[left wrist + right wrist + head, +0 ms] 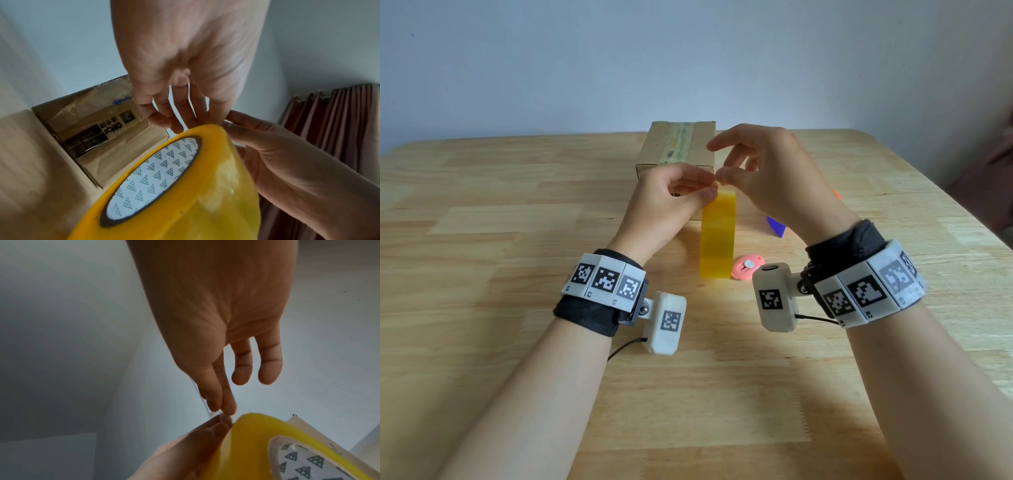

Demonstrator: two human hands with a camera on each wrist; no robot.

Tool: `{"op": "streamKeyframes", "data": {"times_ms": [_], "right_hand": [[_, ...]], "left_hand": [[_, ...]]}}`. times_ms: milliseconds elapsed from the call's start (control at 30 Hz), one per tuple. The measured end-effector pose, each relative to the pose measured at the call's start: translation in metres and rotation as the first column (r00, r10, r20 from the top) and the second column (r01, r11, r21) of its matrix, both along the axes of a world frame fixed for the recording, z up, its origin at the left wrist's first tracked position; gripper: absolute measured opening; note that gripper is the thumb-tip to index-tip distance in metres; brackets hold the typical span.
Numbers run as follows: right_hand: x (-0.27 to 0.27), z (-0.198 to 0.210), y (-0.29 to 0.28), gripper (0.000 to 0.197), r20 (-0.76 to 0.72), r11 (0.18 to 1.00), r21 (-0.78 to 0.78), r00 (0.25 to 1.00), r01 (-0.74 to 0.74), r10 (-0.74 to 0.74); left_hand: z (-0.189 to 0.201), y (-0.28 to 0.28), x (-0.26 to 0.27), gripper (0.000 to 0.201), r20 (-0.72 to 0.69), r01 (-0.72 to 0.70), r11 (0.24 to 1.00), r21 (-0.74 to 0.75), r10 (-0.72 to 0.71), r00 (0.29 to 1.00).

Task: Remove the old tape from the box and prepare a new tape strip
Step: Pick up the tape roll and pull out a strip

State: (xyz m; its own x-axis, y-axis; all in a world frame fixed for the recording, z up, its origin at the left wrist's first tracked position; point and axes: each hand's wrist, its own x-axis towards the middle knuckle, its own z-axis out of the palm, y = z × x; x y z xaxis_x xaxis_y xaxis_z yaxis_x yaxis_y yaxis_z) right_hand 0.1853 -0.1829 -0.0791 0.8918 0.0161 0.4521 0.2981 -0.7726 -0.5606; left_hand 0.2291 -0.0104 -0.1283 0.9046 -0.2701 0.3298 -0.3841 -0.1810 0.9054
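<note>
A yellow tape roll (717, 236) stands on its edge on the wooden table (517, 212). My left hand (707, 192) grips the roll at its top left, fingers curled against it. My right hand (722, 176) meets it there, thumb and forefinger pinching the thin clear tape end (205, 407) at the top of the roll (257, 439); its other fingers are spread. Behind both hands lies the cardboard box (678, 147), an old pale tape strip (678, 144) running along its top. In the left wrist view the roll's patterned core (156, 175) faces the camera, with the box (92, 129) beyond.
A pink cutter (745, 269) lies on the table just right of the roll's base. A blue object (775, 226) and an orange one (835, 194) sit partly hidden under my right hand. A brown curtain (339, 129) hangs to the right.
</note>
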Motion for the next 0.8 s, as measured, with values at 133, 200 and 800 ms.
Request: {"op": "streamKeyframes", "data": {"times_ms": [133, 200, 800], "right_hand": [[-0.001, 0.001, 0.000, 0.030, 0.001, 1.000, -0.006, 1.000, 0.003, -0.003], [0.000, 0.000, 0.000, 0.029, 0.003, 1.000, -0.006, 1.000, 0.005, -0.005], [0.002, -0.003, -0.013, 0.009, -0.131, 0.998, -0.014, 0.989, 0.062, -0.064]], "left_hand": [[0.000, -0.001, -0.001, 0.013, -0.010, -0.021, 0.999, 0.025, 0.021, 1.000], [-0.001, -0.002, -0.001, 0.008, -0.011, -0.025, 0.999, 0.029, 0.026, 1.000], [-0.001, -0.002, -0.001, 0.009, -0.021, -0.130, 0.991, 0.041, 0.131, 0.991]]}}
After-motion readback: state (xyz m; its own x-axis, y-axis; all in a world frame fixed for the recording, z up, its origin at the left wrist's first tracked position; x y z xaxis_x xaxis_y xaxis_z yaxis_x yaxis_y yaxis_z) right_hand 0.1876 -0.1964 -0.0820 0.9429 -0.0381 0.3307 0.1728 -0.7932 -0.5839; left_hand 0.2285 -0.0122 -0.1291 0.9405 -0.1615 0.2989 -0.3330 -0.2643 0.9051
